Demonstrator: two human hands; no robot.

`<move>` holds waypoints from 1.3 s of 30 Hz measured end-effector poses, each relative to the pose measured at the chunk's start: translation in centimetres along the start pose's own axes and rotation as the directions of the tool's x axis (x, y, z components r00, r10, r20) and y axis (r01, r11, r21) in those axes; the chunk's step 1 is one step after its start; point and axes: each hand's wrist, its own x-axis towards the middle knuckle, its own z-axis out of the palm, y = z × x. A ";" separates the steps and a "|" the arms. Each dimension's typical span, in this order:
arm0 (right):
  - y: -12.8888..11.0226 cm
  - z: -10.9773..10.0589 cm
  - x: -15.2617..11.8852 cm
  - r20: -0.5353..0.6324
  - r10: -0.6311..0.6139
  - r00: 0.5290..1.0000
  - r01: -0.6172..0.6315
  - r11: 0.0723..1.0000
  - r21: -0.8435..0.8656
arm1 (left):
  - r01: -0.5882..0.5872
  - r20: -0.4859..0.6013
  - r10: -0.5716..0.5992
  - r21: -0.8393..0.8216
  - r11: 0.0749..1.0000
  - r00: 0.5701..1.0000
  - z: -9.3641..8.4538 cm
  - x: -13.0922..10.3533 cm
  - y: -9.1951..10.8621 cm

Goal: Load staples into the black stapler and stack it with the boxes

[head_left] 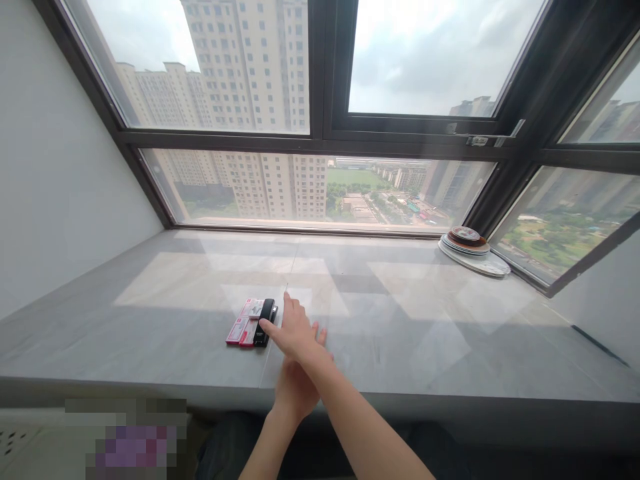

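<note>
A black stapler [265,327] lies on the grey stone sill, beside several small red-and-white boxes [242,328] that look like staple boxes. Crossed over my left wrist, my right hand [295,328] has its fingers stretched forward and its thumb out to the left. That thumb tip overlaps the stapler's right edge; whether it touches cannot be told. Beneath it is my left hand [299,387], partly covered, with its fingertips apart and showing to the right of the right wrist. I see nothing held in either hand.
A stack of plates or round mats [473,252] sits in the far right corner by the window. A dark window frame [320,143] bounds the sill [400,333] at the back. A dark strip [600,345] lies along the right wall. A blurred patch covers the lower left.
</note>
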 end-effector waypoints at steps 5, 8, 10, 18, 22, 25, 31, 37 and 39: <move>-1.7 1.3 3.7 0.038 -0.004 0.999 0.008 0.997 -0.081 | -0.038 0.040 0.041 -0.076 0.996 0.998 0.2 -0.7 -0.8; 0.2 -1.1 3.9 0.088 -0.041 0.995 0.052 0.990 -0.128 | -0.019 0.018 0.022 -0.173 0.985 1.000 -1.2 -0.8 -0.6; 2.1 -3.6 2.9 0.090 -0.055 0.994 0.068 0.988 -0.142 | 0.020 -0.020 -0.025 -0.230 0.973 0.999 -2.3 -0.7 -0.1; 7.5 -9.6 -4.1 -0.110 -0.034 0.993 0.025 0.996 -0.085 | 0.036 -0.045 -0.043 -0.145 0.989 0.998 -2.8 1.4 1.3; 7.7 -9.5 -4.4 -0.257 -0.035 0.966 0.043 0.999 0.025 | -0.034 0.024 0.036 -0.097 0.995 0.999 -2.0 2.4 1.4; 8.0 -10.2 -3.6 -0.387 0.076 0.919 0.036 0.961 0.274 | -0.022 0.024 0.024 -0.079 0.997 0.999 -1.7 2.7 1.3; 12.0 -12.1 -4.0 -0.490 0.479 0.728 0.158 0.579 0.800 | -0.004 0.020 0.006 -0.082 0.997 1.000 -1.4 3.0 0.7; 16.0 -11.6 -7.3 -0.352 0.638 0.685 0.118 0.379 0.918 | -0.010 -0.053 0.004 -0.116 0.993 0.999 -0.9 2.8 0.0; 16.5 -11.8 -8.6 -0.341 0.637 0.691 0.116 0.368 0.922 | 0.061 -0.151 -0.072 -0.080 0.995 0.986 -1.3 2.3 -1.1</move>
